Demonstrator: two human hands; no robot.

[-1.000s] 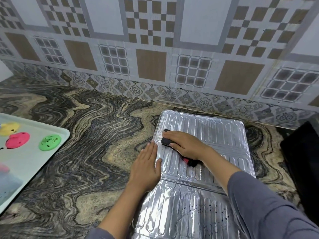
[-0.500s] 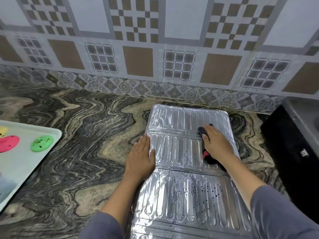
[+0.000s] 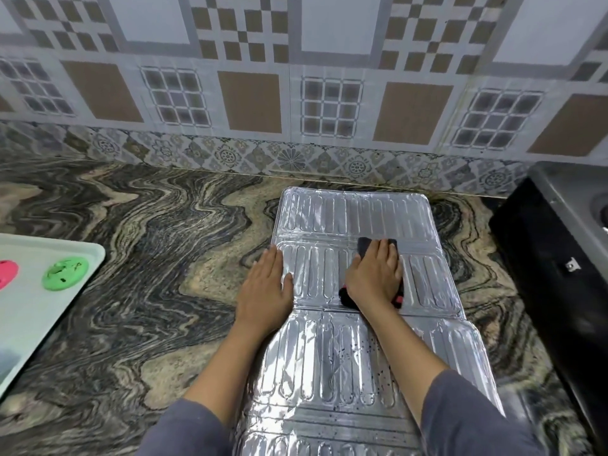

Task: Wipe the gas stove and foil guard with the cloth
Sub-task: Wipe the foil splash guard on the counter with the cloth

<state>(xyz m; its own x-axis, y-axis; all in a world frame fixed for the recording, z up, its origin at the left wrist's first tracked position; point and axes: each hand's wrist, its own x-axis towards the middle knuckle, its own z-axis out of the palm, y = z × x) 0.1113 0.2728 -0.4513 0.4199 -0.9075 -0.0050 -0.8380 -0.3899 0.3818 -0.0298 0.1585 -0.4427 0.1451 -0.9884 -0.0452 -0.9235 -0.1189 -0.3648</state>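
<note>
A ribbed silver foil guard [image 3: 345,222] lies flat on the marble counter, folded in panels that run toward me. My right hand [image 3: 375,274] presses a dark cloth [image 3: 366,245] with a red edge onto the guard's middle panel, palm down over most of the cloth. My left hand [image 3: 266,287] rests flat, fingers together, on the guard's left edge and the counter beside it. Dark specks dot the near panel between my forearms. The black gas stove [image 3: 559,258] stands at the right edge, only partly in view.
A pale tray [image 3: 39,324] at the left holds a green round piece [image 3: 65,273] and a pink one [image 3: 5,274]. The swirled marble counter [image 3: 148,258] stretches between tray and guard. A patterned tiled wall [image 3: 250,103] rises behind.
My right hand has swept the cloth from the panel's left side to its right, then back toward the middle. My left hand has stayed on the guard's left edge. The view has shifted right.
</note>
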